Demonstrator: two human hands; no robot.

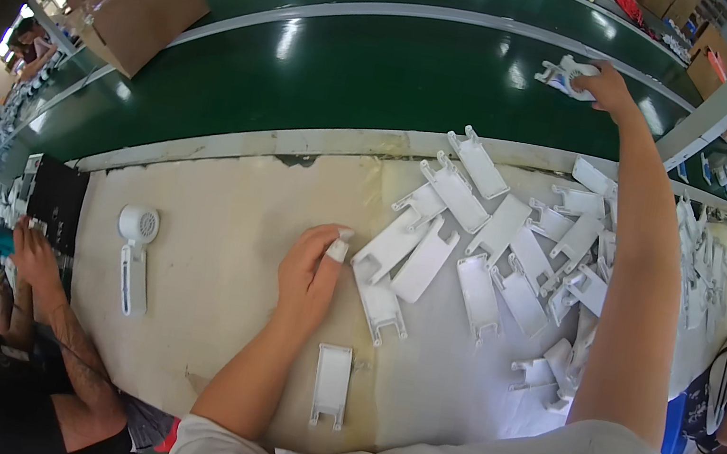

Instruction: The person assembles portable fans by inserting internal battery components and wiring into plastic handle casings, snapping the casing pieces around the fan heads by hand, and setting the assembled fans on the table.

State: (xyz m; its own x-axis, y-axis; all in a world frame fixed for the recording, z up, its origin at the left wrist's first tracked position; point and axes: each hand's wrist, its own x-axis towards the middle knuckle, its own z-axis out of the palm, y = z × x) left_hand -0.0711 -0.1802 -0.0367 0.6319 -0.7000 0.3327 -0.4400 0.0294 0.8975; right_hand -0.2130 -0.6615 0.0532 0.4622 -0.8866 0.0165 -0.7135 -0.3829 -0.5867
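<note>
Right grip (606, 87) holds white part (557, 75) — left grip (311, 266) near casings (389, 245).

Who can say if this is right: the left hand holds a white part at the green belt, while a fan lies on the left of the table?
No: the right hand, not the left hand, holds the white part at the green belt, as the head view shows. The fan does lie on the left of the table.

No readable text, no legible labels, brands, numbers or signs anywhere
</note>
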